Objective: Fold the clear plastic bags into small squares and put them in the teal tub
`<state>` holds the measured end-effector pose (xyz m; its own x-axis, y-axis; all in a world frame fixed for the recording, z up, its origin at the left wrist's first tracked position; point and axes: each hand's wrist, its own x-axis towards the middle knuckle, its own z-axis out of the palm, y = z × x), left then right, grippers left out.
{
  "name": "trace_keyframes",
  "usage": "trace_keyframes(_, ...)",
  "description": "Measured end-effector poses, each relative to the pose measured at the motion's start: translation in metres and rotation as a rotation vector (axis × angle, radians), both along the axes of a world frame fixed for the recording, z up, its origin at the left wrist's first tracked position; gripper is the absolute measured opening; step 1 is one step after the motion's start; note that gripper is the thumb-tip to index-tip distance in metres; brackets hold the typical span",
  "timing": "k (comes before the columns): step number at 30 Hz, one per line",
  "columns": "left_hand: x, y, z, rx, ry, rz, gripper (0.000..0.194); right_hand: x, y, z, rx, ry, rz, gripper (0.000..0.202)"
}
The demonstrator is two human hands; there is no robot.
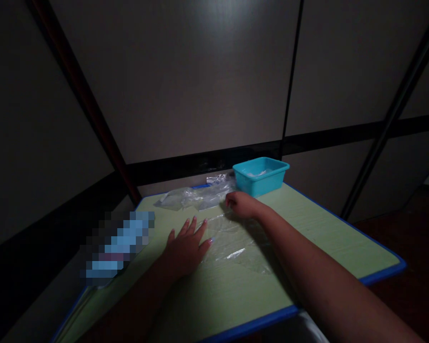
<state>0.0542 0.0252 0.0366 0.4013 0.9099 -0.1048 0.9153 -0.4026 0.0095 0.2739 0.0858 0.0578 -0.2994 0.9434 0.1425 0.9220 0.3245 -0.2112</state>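
A clear plastic bag [232,238] lies spread over the middle of the pale green table [214,300], its surface wrinkled and shiny. My left hand [188,247] rests with fingers spread at the bag's left edge. Over the far side of the bag is my right hand [241,205], its fingers curled in. Whatever those fingers grip, if anything, is hidden. Just beyond the right hand, more clear plastic bags [189,196] lie crumpled in a heap along the table's back edge.
A turquoise plastic basket [268,183] stands at the back right corner with something whitish inside. At the left edge lies a light-blue item [125,243], blurred by pixelation. Blue trim borders the table. Dark-framed panels [207,95] rise close behind it.
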Motion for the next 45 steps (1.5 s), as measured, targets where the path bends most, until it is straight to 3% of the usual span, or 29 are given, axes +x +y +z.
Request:
trace_keyframes(9, -0.001, 0.0, -0.001, 0.01, -0.025, -0.01, 0.06, 0.001, 0.003, -0.01, -0.097, -0.169, -0.055, 0.025)
trace_keyframes(29, 0.0, 0.001, -0.003, 0.051, -0.024, -0.011, 0.059, 0.003, -0.003, 0.0, -0.215, -0.258, -0.26, 0.035)
trace_keyframes(35, 0.002, -0.001, 0.005, 0.105, -0.042, 0.003, 0.054, 0.003, -0.004, 0.004, -0.207, -0.26, -0.255, 0.036)
trace_keyframes(42, 0.006, -0.001, 0.003, 0.184, -0.084, 0.026, 0.049, 0.003, -0.007, 0.006, -0.121, -0.241, -0.243, 0.036)
trace_keyframes(45, 0.009, -0.004, 0.006, 0.236, -0.195, -0.101, 0.049, 0.001, -0.008, 0.005, -0.085, -0.228, -0.22, 0.036)
